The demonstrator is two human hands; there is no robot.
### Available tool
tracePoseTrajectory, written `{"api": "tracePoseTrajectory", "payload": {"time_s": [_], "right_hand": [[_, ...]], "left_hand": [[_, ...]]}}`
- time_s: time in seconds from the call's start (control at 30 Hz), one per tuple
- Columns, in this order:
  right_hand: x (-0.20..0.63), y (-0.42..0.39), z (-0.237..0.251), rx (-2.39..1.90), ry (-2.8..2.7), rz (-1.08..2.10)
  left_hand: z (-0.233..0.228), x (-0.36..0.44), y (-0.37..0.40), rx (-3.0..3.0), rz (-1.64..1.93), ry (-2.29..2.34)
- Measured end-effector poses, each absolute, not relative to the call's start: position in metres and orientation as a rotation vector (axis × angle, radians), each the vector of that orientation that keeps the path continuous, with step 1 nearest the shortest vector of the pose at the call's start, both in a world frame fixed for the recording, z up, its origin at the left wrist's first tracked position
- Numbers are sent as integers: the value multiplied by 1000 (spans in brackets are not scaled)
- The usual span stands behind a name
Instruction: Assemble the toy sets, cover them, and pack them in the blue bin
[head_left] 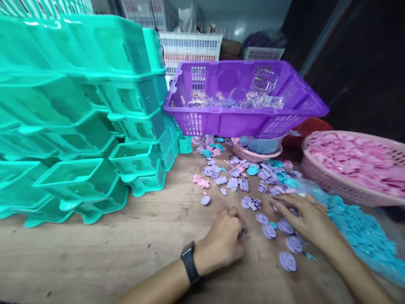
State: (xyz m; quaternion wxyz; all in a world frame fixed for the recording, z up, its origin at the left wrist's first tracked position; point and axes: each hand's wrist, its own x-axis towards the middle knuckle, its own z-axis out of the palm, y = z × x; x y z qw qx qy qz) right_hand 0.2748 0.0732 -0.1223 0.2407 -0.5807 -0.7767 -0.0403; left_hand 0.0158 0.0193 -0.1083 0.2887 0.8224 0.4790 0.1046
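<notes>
My left hand, with a black watch on the wrist, rests on the wooden table with its fingers curled; a bit of purple shows at the fingertips, but I cannot tell if it grips a piece. My right hand lies flat, fingers spread, over small lilac oval discs scattered on the table. More small purple, pink and teal plastic pieces lie just beyond both hands.
Stacked teal plastic trays fill the left. A purple basket of clear parts sits on a small pink basket. A pink basket of pink pieces stands right, beside a pile of blue pieces.
</notes>
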Motion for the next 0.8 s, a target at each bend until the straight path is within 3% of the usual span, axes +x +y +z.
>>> {"api": "tracePoseTrajectory", "payload": {"time_s": [0.13, 0.3, 0.43, 0.63, 0.8], "right_hand": [[225, 99, -121, -1571, -2275, 21], [184, 112, -134, -1623, -2313, -32], [182, 117, -132, -1533, -2279, -57], [203, 149, -114, -1734, -2161, -223], [198, 170, -123, -1742, -2203, -157]], "left_hand": [[-101, 0, 14, 2217, 232, 1401], [-93, -18, 36, 2237, 316, 1563], [-91, -40, 65, 2199, 476, 1768], [-95, -68, 83, 2079, 616, 1877], [-99, -82, 85, 1991, 658, 1918]]}}
